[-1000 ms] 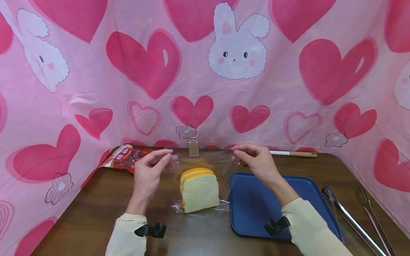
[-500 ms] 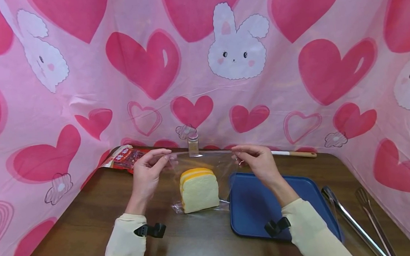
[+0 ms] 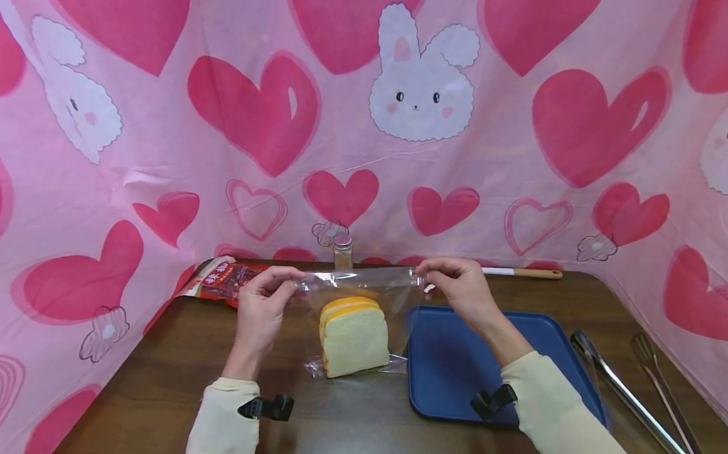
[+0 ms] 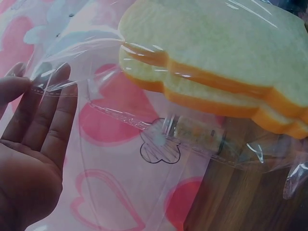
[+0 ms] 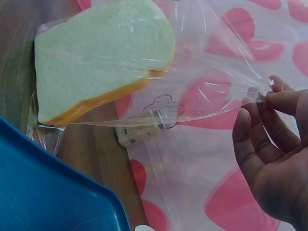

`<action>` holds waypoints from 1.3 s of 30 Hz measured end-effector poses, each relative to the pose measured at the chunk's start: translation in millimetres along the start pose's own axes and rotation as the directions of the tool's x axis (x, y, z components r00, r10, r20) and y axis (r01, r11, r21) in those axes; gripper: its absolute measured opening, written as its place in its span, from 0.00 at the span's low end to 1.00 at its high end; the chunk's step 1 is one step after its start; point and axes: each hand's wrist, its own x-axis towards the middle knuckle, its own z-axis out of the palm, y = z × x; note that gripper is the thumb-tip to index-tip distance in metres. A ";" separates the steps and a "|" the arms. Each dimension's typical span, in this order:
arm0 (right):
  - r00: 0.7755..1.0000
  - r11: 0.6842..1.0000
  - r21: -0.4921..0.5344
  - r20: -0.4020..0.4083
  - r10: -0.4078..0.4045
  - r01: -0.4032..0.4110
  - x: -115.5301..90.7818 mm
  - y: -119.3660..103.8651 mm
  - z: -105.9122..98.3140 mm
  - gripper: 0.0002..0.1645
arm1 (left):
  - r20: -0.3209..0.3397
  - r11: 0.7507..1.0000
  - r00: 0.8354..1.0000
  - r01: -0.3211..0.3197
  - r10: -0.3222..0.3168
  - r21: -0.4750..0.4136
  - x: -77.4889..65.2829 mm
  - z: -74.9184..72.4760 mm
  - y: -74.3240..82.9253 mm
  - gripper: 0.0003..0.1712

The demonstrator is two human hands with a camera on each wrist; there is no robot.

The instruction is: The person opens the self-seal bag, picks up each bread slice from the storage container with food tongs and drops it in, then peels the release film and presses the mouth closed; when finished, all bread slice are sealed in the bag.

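Note:
Two slices of bread (image 3: 355, 342) with orange crusts stand inside a clear plastic bag (image 3: 401, 295) on the table. My left hand (image 3: 262, 313) pinches the bag's upper left corner between thumb and fingers, and my right hand (image 3: 461, 287) pinches the upper right corner. The top edge is stretched between them above the bread. In the left wrist view the bread slices (image 4: 216, 57) show through the film, with the left hand (image 4: 36, 130) at the corner. The right wrist view has the right hand (image 5: 274, 139) gripping the gathered film, away from the bread (image 5: 106, 57).
A blue tray (image 3: 452, 370) lies right of the bag, partly under the right forearm. Metal tongs (image 3: 620, 385) and a slotted metal utensil (image 3: 662, 389) lie farther right. Behind are a spice jar (image 3: 343, 253), a red packet (image 3: 227, 279) and a wooden-ended white handle (image 3: 521, 272).
The bag's top edge has tilted and now shows as a shiny folded strip between the hands, covering the jar's lower part. Both hands keep their hold; the bread has stayed in place.

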 end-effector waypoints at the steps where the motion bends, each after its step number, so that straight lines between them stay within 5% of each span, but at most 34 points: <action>1: 1.000 1.000 0.000 0.001 0.002 -0.002 0.2 -0.1 0.1 0.12 | 0.006 1.000 1.000 -0.004 0.004 0.001 -0.1 -0.5 0.2 0.13; 11: 1.000 1.000 -0.011 -0.006 0.025 -0.025 0.3 -1.5 0.3 0.13 | 0.062 0.997 0.996 -0.061 0.058 0.051 -1.5 -4.2 2.2 0.11; 18: 1.000 0.999 -0.029 -0.004 0.020 -0.020 -1.1 -1.8 -0.8 0.13 | 0.074 0.990 0.997 -0.021 0.010 0.140 -2.0 -7.7 3.9 0.14; 29: 1.000 0.999 -0.034 0.009 0.025 -0.024 -1.7 -2.4 -4.2 0.15 | 0.072 0.993 0.994 -0.087 0.081 0.078 1.1 -5.4 1.5 0.29; 35: 0.995 0.984 -0.172 -0.069 -0.068 0.055 6.5 -21.8 -3.7 0.19 | 0.069 0.993 0.994 -0.084 0.079 0.079 0.6 -3.7 2.4 0.27; 39: 0.982 0.906 -0.388 -0.013 -0.189 0.169 16.8 -53.2 16.4 0.19 | 0.064 0.991 0.995 -0.085 0.079 0.099 0.6 -3.9 2.9 0.27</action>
